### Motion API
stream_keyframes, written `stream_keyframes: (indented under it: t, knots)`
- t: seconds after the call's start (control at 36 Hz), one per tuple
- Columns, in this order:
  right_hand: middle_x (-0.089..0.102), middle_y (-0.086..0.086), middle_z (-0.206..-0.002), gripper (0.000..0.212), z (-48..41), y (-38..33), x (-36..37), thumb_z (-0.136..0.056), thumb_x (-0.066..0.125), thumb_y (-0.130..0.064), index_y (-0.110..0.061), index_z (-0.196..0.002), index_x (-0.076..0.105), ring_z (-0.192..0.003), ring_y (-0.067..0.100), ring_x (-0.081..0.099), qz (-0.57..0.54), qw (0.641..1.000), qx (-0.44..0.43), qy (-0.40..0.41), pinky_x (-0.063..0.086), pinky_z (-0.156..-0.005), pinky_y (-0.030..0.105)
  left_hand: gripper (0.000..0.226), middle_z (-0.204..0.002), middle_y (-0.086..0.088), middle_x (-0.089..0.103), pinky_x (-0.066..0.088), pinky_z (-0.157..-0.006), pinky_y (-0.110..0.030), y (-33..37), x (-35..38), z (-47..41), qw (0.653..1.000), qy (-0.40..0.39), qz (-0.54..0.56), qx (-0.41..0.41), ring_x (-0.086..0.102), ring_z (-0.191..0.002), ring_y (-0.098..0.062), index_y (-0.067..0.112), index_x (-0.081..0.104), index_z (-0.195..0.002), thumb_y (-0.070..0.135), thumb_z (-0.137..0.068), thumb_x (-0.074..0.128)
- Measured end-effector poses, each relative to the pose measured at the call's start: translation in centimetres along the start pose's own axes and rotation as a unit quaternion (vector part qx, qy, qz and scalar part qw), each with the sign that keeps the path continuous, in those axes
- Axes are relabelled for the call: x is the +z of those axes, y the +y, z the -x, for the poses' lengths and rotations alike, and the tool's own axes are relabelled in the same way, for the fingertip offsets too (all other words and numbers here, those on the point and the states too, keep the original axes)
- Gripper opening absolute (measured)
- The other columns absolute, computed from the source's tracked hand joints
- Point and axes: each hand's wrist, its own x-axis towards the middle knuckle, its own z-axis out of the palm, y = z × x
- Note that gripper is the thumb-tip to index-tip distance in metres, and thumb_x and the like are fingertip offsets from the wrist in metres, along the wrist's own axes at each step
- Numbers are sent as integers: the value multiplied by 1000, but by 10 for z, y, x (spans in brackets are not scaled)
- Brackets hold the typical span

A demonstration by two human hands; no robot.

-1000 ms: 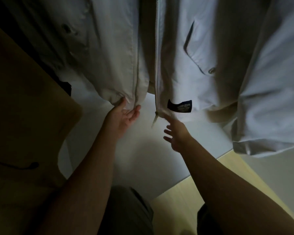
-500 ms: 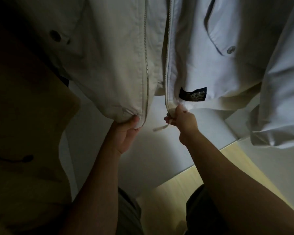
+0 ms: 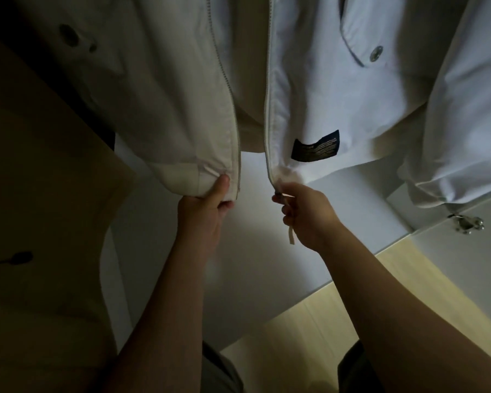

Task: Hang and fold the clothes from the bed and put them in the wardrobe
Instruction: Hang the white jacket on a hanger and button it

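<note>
The white jacket [image 3: 309,89] hangs front-on across the upper part of the view, with its top out of frame. Its zip is undone, so the two rows of teeth run down apart and the lining shows between them. The left hand [image 3: 207,211] grips the bottom corner of the front panel on the view's left, thumb pressed flat on the hem and fingers curled behind the cloth, just beside the teeth. The right hand [image 3: 306,214] is curled round the foot of the other zip edge, its fingertips pinching a small dark piece there; whether that is the slider cannot be told. A pale pull cord [image 3: 290,236] dangles from under its fingers. Just above that hand a black label [image 3: 315,145] sits near the hem, and higher up a round snap [image 3: 376,53] sits by a pocket flap. A dark button [image 3: 68,35] shows on the opposite panel. Below the hem lies a white panel [image 3: 267,265], bordered by pale wood flooring [image 3: 352,307]. A small metal fitting [image 3: 466,222] shows under the jacket's right-hand sleeve. A dim brown board [image 3: 40,194] fills the view's left side.
</note>
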Motion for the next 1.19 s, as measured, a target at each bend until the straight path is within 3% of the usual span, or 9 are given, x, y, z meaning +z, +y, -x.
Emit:
stream_keyframes:
  t: [0.19, 0.31, 0.42, 0.47, 0.56, 0.72, 0.86, 1.0, 1.19]
  knots:
    - [73, 9, -89, 20, 11, 11, -8, -93, 71, -23, -4, -98, 75, -61, 13, 42, 114, 993, -20, 16, 39, -56, 26, 39, -114, -9, 74, 58, -85, -35, 1, 6, 9, 999, -47, -15, -22, 72, -103, -29, 7, 67, -117, -10, -82, 73]
    - [67, 8, -83, 13, 11, 12, -7, -92, 71, -15, -4, -99, 74, -58, 11, 42, 98, 995, -11, -12, 37, -54, 24, 24, -92, -2, 78, 57, -70, -26, -7, 6, 8, 991, -3, -132, -1, 74, -89, -21, 9, 74, -101, 11, -79, 83]
    - [66, 4, -79, 14, 10, 13, -6, -89, 74, -13, -5, -101, 75, -60, 10, 45, 93, 995, -2, -34, 39, -56, 24, 23, -65, 9, 66, 48, -60, -26, -10, 3, 7, 970, 33, -238, 37, 59, -57, -7, 16, 73, -76, 33, -71, 88]
    - [66, 3, -77, 14, 9, 13, -5, -88, 76, -14, -6, -100, 76, -61, 10, 44, 88, 995, 7, -38, 39, -56, 24, 19, -67, 5, 71, 55, -67, -31, -8, 5, 9, 974, 23, -224, 32, 65, -61, -9, 18, 72, -66, 28, -74, 87]
    - [63, 1, -73, 13, 7, 13, -2, -87, 76, -12, -6, -98, 77, -58, 8, 43, 65, 996, 30, -56, 37, -54, 22, 10, -83, 0, 78, 58, -83, -37, -8, 6, 12, 985, 7, -169, 26, 76, -79, -17, 18, 76, -74, 19, -75, 86]
    - [65, 3, -82, 17, 6, 15, 2, -92, 68, -12, -6, -108, 72, -63, 10, 45, 41, 992, 66, -97, 35, -59, 23, 25, -90, 0, 78, 55, -93, -40, -5, 3, 10, 982, -15, -188, 23, 76, -90, -20, 30, 80, -75, 37, -52, 86]
    - [64, 3, -88, 22, 7, 14, 5, -92, 69, -13, -7, -112, 72, -67, 10, 44, 23, 993, 88, -81, 34, -61, 24, 26, -89, -2, 78, 58, -85, -35, -8, 0, 10, 984, -21, -173, 26, 76, -88, -21, 27, 80, -76, 34, -52, 87]
    - [60, 1, -93, 28, 7, 17, 14, -87, 74, -16, -9, -114, 73, -71, 10, 43, 24, 994, 97, -54, 34, -62, 24, 20, -86, 0, 78, 59, -74, -33, -12, -3, 9, 972, 24, -229, 55, 75, -84, -18, 18, 78, -83, 28, -70, 89]
    - [55, -5, -84, 17, 9, 24, 30, -91, 72, -23, -12, -104, 75, -74, 10, 43, -24, 992, 93, -79, 35, -65, 24, 18, -87, 11, 77, 57, -77, -30, -13, 0, 10, 960, 42, -253, 112, 73, -85, -6, 30, 78, -78, 37, -66, 88]
